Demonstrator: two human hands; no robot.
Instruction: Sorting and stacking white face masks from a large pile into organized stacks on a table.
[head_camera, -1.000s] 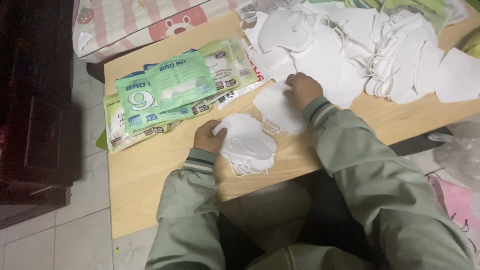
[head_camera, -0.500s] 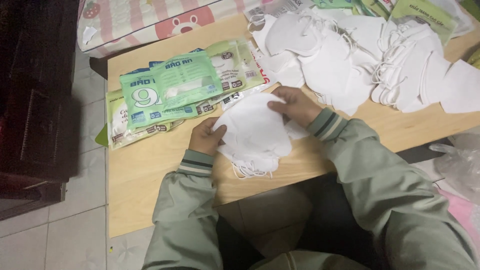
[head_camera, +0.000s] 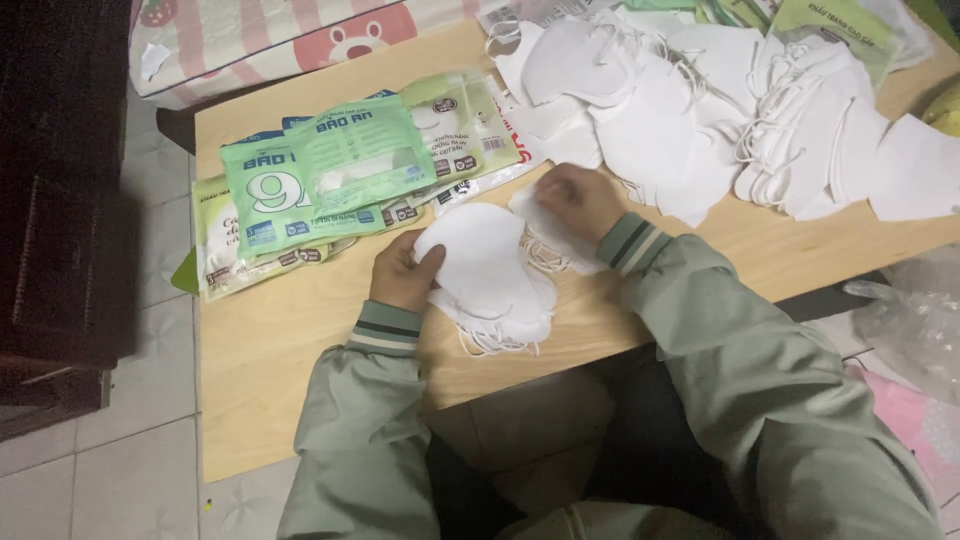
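On the pale wooden bench (head_camera: 300, 350), close to its near edge, sits a small stack of white face masks (head_camera: 490, 275), their elastic loops trailing out at the bottom and right side; the left hand (head_camera: 405, 272) grips the stack's left edge, thumb lying over the top mask and fingers (head_camera: 432, 262) curled against it, so that hand is closed on the stack; the right hand (head_camera: 580, 200) rests just beyond and to the right of the stack, knuckles up, fingers bent down onto a single white mask (head_camera: 545, 228) lying flat on the bench, though whether they pinch it or only press on it I cannot tell from where I stand; both arms wear grey-green jacket sleeves (head_camera: 700, 330) with striped cuffs; further back and to the right, a broad heap of loose white masks (head_camera: 680, 120) spreads across the bench, loops tangled among them; to the left of the hands lies a fan of flat green and white printed packets (head_camera: 340, 180), overlapping one another, well apart from the heap; behind the bench shows a pink striped cushion (head_camera: 260, 40); a crumpled clear plastic bag (head_camera: 915, 320) lies off the bench at the right; grey floor tiles (head_camera: 110, 450) show at the left.
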